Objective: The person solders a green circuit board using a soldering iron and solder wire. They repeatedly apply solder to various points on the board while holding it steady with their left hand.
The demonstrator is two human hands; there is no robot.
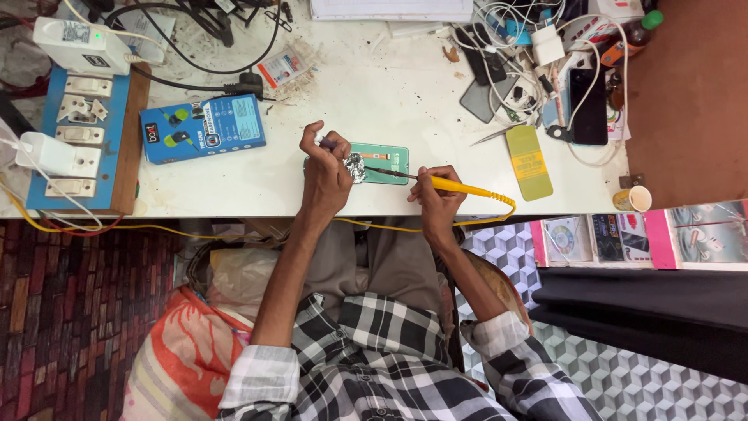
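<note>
**Two hands meet over a small green board at the surface's near edge**

The left hand (325, 178) reaches forward from a bare forearm, wrist bent slightly, fingers curled in a narrow pinch around a thin dark-tipped piece held at its fingertips; just beside its thumb sits a crumpled wad of silver foil (355, 167). What exactly the pinched piece is cannot be told. The right hand (435, 199) comes in from the other side, closed in a pen-like grip on a yellow soldering iron (460, 186) — its dark metal tip points left, reaching across to the foil. A yellow cord trails from the iron's back end and drops over the edge of the white surface (389, 101).

Both hands work over a green board (387, 160) lying flat near the front edge (partly hidden by the left hand). The sleeves of a checked shirt are rolled back at both elbows.

Farther off — to the left, a blue box (202, 129) and a blue switchboard (82, 140) with white sockets; to the right, a yellow card (529, 162), a dark phone (590, 105) and a tangle of white cables (514, 47).
</note>
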